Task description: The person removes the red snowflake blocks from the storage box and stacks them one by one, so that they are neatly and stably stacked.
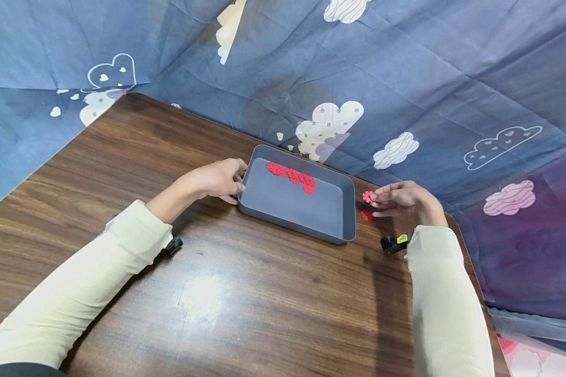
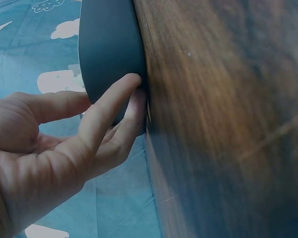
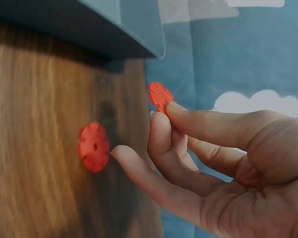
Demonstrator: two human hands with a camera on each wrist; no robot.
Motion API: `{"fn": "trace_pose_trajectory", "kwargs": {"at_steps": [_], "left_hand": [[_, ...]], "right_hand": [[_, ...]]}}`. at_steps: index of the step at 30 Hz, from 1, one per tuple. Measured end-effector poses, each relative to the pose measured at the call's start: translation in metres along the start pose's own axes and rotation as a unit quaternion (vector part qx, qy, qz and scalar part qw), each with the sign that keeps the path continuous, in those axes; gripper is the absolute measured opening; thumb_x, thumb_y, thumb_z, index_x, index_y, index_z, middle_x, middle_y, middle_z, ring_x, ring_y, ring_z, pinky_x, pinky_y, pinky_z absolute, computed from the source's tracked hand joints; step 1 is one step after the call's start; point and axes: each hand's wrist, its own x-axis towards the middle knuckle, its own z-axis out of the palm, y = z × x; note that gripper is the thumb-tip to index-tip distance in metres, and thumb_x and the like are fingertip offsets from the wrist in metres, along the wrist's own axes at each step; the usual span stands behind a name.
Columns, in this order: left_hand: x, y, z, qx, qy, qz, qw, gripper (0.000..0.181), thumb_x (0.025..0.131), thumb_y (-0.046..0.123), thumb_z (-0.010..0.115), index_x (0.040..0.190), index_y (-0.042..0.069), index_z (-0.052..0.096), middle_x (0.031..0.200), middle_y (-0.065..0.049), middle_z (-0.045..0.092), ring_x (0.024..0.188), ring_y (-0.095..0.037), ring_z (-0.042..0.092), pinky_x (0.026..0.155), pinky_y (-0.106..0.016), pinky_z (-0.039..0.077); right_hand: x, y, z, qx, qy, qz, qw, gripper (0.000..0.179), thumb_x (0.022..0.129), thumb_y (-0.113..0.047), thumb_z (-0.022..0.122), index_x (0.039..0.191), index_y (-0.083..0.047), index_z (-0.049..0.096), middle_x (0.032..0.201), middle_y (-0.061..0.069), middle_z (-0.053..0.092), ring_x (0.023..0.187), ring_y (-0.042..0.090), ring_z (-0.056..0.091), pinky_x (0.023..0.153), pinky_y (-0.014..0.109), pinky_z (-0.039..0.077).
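A shallow grey tray (image 1: 287, 207) stands on the wooden table near the curtain. Several red notched discs (image 1: 292, 175) lie in it, joined or overlapping in a row toward its far side. My left hand (image 1: 219, 179) holds the tray's left end; in the left wrist view the thumb is at the rim and the other fingers lie along the outer wall. Right of the tray, my right hand (image 1: 401, 199) pinches a red notched disc (image 3: 160, 95) between thumb and fingertips. Another red disc (image 3: 94, 147) lies on the table just below that hand.
The wooden table (image 1: 264, 293) reaches back to a blue curtain (image 1: 273, 78) with cloud prints. A black wrist device (image 1: 396, 242) sits by the right cuff, another (image 1: 173, 245) by the left cuff. The table's right edge runs close to the right forearm.
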Motion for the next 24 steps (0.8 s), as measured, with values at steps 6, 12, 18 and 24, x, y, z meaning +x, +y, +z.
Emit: {"fn": "trace_pose_trajectory", "kwargs": {"at_steps": [6, 12, 18, 24], "left_hand": [[0.001, 0.0, -0.001, 0.009, 0.001, 0.002, 1.0, 0.058, 0.11, -0.004, 0.046, 0.164, -0.007, 0.024, 0.148, -0.032, 0.046, 0.118, -0.032, 0.06, 0.106, -0.041, 0.066], [0.0, 0.0, 0.0, 0.006, -0.002, -0.002, 1.0, 0.057, 0.111, -0.003, 0.045, 0.164, -0.007, 0.025, 0.145, -0.031, 0.047, 0.116, -0.031, 0.061, 0.107, -0.042, 0.066], [0.001, -0.001, 0.001, 0.006, -0.003, -0.002, 1.0, 0.057, 0.111, -0.003, 0.046, 0.164, -0.007, 0.025, 0.145, -0.031, 0.047, 0.113, -0.029, 0.06, 0.107, -0.042, 0.066], [0.003, -0.001, 0.0, 0.004, -0.002, 0.001, 1.0, 0.056, 0.111, -0.003, 0.046, 0.163, -0.006, 0.026, 0.144, -0.03, 0.049, 0.11, -0.027, 0.06, 0.107, -0.042, 0.066]], "right_hand": [[0.005, 0.015, -0.006, 0.007, -0.011, 0.033, 0.9994, 0.021, 0.11, 0.002, 0.053, 0.105, -0.01, 0.069, 0.095, 0.0, 0.076, 0.09, 0.011, 0.074, 0.101, 0.041, 0.069], [0.01, 0.029, -0.009, -0.005, -0.035, 0.037, 0.9987, 0.029, 0.11, 0.004, 0.052, 0.1, -0.012, 0.074, 0.095, 0.001, 0.077, 0.09, 0.011, 0.075, 0.098, 0.037, 0.07], [0.016, 0.037, -0.007, -0.029, -0.028, 0.05, 0.9979, 0.028, 0.111, 0.001, 0.051, 0.102, -0.013, 0.074, 0.092, -0.001, 0.077, 0.088, 0.009, 0.075, 0.09, 0.028, 0.069], [0.015, 0.034, -0.001, -0.04, -0.005, 0.055, 0.9977, 0.024, 0.111, -0.002, 0.053, 0.104, -0.011, 0.074, 0.09, -0.001, 0.077, 0.084, 0.009, 0.075, 0.084, 0.025, 0.069]]}}
